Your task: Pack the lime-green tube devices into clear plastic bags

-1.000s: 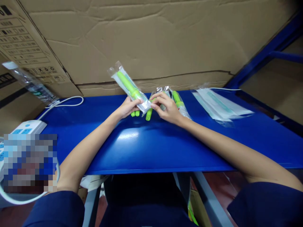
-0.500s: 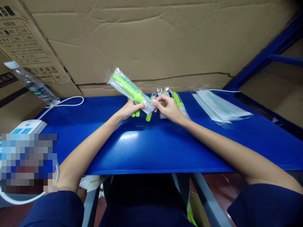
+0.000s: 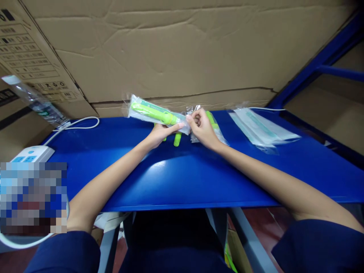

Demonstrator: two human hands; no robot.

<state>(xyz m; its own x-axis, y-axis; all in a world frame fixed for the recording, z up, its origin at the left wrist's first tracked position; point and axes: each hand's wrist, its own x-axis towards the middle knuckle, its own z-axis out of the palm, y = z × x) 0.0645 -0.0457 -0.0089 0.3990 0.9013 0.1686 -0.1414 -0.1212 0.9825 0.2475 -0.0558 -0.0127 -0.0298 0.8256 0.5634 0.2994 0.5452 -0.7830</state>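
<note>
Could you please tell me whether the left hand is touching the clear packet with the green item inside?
Touching: the head view shows the thumb of the left hand lying over the clear packet, near the end closest to the right hand.

The bag (image 3: 157,113) now lies nearly level, its left end lower, covering more of a green tube (image 3: 176,140).

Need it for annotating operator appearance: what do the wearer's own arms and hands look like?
Both arms wear dark navy sleeves, loose and short, ending around the elbows, with no markings visible. Forearms are uncovered. The left hand and right hand are ungloved; no watch or bracelet shows at either wrist.
</note>
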